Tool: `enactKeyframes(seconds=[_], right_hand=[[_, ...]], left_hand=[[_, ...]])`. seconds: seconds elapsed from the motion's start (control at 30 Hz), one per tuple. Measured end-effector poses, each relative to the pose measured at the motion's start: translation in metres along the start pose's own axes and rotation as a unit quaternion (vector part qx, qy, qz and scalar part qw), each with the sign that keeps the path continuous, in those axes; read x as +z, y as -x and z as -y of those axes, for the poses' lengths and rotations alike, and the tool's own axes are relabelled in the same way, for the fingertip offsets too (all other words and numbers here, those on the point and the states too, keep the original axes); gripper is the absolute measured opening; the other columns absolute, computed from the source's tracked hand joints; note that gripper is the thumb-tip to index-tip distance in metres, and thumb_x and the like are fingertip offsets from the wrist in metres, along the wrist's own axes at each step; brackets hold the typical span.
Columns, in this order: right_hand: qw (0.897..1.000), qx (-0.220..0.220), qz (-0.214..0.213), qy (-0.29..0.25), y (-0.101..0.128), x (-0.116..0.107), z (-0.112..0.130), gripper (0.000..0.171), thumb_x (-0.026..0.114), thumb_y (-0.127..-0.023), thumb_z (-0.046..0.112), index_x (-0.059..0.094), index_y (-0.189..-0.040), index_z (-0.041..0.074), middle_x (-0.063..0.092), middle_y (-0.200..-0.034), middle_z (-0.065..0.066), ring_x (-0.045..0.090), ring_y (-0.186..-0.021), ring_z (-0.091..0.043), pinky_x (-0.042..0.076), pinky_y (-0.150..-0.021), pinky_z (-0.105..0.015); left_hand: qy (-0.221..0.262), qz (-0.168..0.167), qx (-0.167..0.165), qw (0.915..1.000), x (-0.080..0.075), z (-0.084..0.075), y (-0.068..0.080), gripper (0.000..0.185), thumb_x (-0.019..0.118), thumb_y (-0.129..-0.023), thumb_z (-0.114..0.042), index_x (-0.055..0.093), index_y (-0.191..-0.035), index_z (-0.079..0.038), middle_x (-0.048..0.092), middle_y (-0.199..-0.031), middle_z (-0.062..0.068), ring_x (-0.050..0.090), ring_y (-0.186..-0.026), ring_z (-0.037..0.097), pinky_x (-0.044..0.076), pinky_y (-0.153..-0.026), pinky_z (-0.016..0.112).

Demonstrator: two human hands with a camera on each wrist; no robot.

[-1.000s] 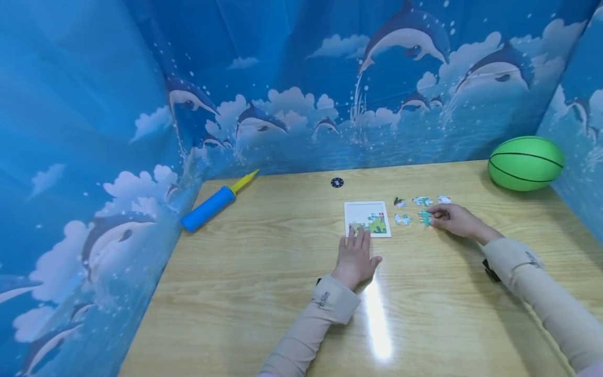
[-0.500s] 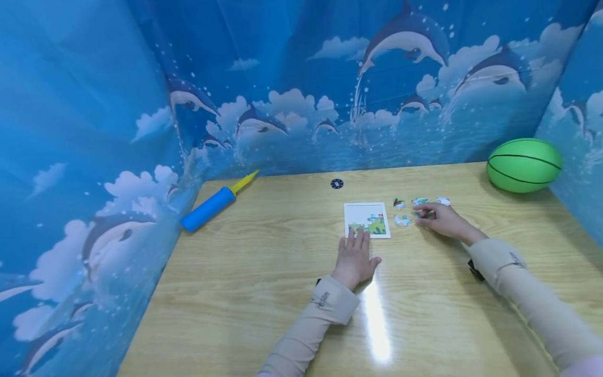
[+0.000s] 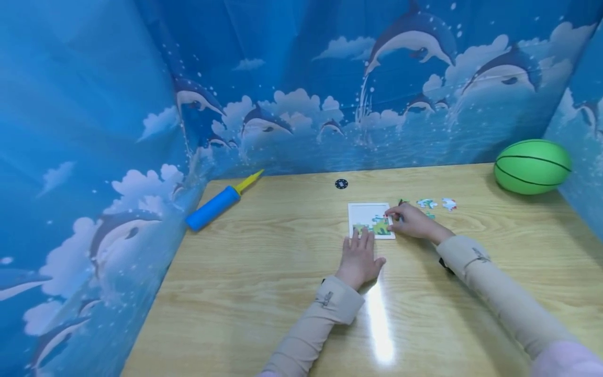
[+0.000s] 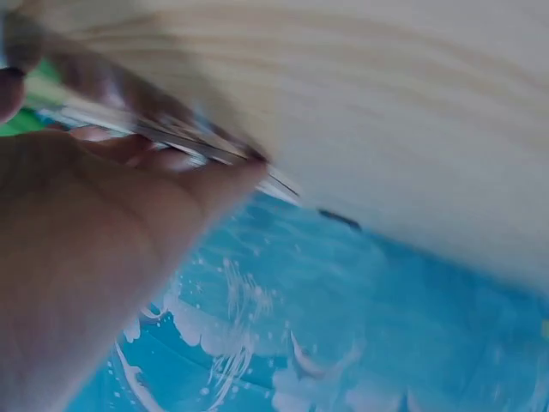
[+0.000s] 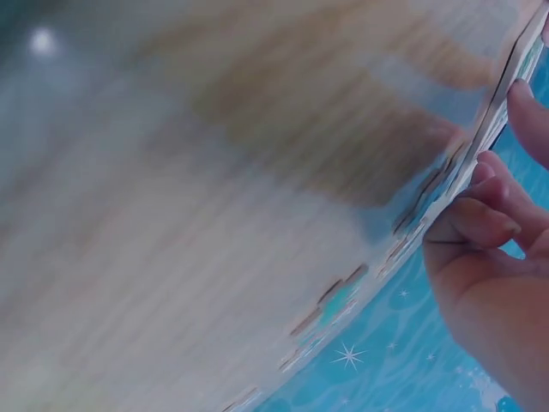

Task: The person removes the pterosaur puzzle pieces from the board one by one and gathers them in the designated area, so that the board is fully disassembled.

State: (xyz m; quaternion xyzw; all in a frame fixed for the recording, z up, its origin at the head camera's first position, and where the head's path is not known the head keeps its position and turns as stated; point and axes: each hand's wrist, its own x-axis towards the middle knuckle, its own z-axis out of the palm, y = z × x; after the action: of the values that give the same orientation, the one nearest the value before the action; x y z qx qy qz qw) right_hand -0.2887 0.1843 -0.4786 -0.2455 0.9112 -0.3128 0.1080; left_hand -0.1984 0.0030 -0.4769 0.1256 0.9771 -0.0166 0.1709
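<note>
A small square puzzle board (image 3: 361, 210) with a white frame lies on the table, partly filled along its bottom and right with green pieces (image 3: 380, 226). My left hand (image 3: 358, 263) lies palm down, straight fingers resting on the board's near edge. At the board's right edge is my right hand (image 3: 414, 222), its bent index finger and thumb apart at the rim. I cannot tell whether it holds a piece. Loose puzzle pieces lie beyond it: a blue-green one (image 3: 426, 203), a white and red one (image 3: 449, 204) and a teal one (image 3: 430, 214), with another partly hidden.
A round black chip (image 3: 341, 184) lies behind the board. A blue pump (image 3: 214, 208) with a yellow nozzle lies at the table's left edge, and a green ball (image 3: 532, 166) sits at the back right corner. Dolphin-print curtains surround the wooden table (image 3: 264, 272).
My right hand has moved left from the loose pieces to the board's right edge. It now covers where a pale piece lay. My left hand stays on the board. The head view has shifted slightly.
</note>
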Motion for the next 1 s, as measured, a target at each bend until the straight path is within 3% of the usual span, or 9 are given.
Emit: enactKeyframes(seconds=[0.17, 0.3, 0.43, 0.6, 0.73, 0.83, 1.0], right_hand=[[1.0, 0.011, 0.012, -0.002, -0.002, 0.004, -0.002, 0.042, 0.068, -0.09, 0.012, 0.059, -0.126, -0.008, 0.058, -0.096, -0.015, 0.048, -0.078, -0.018, 0.042, -0.07, -0.033], [1.0, 0.018, 0.013, 0.0, -0.004, 0.005, -0.002, 0.04, 0.069, -0.09, 0.012, 0.06, -0.125, -0.007, 0.058, -0.094, -0.014, 0.048, -0.078, -0.018, 0.042, -0.069, -0.032], [1.0, 0.019, 0.014, 0.003, -0.005, 0.003, -0.001, 0.038, 0.068, -0.09, 0.01, 0.061, -0.123, -0.006, 0.057, -0.089, -0.011, 0.047, -0.075, -0.017, 0.04, -0.067, -0.03], [1.0, 0.025, 0.011, -0.001, -0.007, 0.0, 0.0, 0.038, 0.068, -0.089, 0.009, 0.06, -0.122, -0.007, 0.058, -0.087, -0.011, 0.049, -0.076, -0.018, 0.043, -0.068, -0.032], [0.999, 0.035, -0.002, -0.004, -0.007, -0.001, 0.001, 0.034, 0.068, -0.089, 0.007, 0.06, -0.12, -0.005, 0.062, -0.098, -0.017, 0.058, -0.09, -0.028, 0.051, -0.08, -0.044], [0.999, 0.041, -0.009, -0.016, -0.005, -0.001, 0.002, 0.031, 0.066, -0.089, 0.004, 0.059, -0.118, -0.003, 0.063, -0.108, -0.022, 0.06, -0.102, -0.036, 0.051, -0.092, -0.053], [0.998, 0.05, -0.006, -0.04, -0.003, 0.001, 0.004, 0.03, 0.061, -0.092, 0.002, 0.055, -0.12, -0.003, 0.065, -0.107, -0.022, 0.063, -0.102, -0.035, 0.052, -0.093, -0.053]], left_hand=[[-0.025, 0.001, -0.015, 0.9996, 0.0, -0.008, -0.001, 0.072, 0.032, -0.1, -0.057, 0.012, -0.158, -0.019, 0.01, -0.166, 0.001, 0.011, -0.153, 0.021, 0.015, -0.125, 0.039], [-0.039, -0.022, 0.003, 0.999, 0.001, -0.013, 0.0, 0.068, 0.029, -0.102, -0.054, 0.012, -0.158, -0.02, 0.009, -0.166, 0.001, 0.01, -0.153, 0.023, 0.015, -0.125, 0.039], [-0.04, -0.029, 0.019, 0.9986, 0.001, -0.016, -0.003, 0.072, 0.029, -0.1, -0.061, 0.012, -0.158, -0.023, 0.008, -0.166, -0.002, 0.012, -0.153, 0.024, 0.017, -0.125, 0.039], [-0.058, -0.024, 0.017, 0.9979, -0.001, -0.016, -0.004, 0.077, 0.029, -0.097, -0.067, 0.011, -0.158, -0.025, 0.01, -0.166, -0.003, 0.014, -0.153, 0.023, 0.02, -0.124, 0.038], [-0.067, -0.014, 0.012, 0.9975, -0.004, -0.018, -0.004, 0.077, 0.028, -0.096, -0.069, 0.01, -0.158, -0.027, 0.009, -0.166, -0.005, 0.013, -0.153, 0.022, 0.019, -0.125, 0.036], [-0.073, -0.006, 0.009, 0.9973, -0.005, -0.019, -0.004, 0.077, 0.027, -0.096, -0.069, 0.009, -0.158, -0.027, 0.008, -0.166, -0.005, 0.012, -0.153, 0.021, 0.018, -0.125, 0.036], [-0.081, -0.004, 0.008, 0.9967, -0.005, -0.021, -0.004, 0.077, 0.026, -0.096, -0.069, 0.008, -0.158, -0.028, 0.008, -0.166, -0.006, 0.013, -0.153, 0.02, 0.018, -0.125, 0.036]])
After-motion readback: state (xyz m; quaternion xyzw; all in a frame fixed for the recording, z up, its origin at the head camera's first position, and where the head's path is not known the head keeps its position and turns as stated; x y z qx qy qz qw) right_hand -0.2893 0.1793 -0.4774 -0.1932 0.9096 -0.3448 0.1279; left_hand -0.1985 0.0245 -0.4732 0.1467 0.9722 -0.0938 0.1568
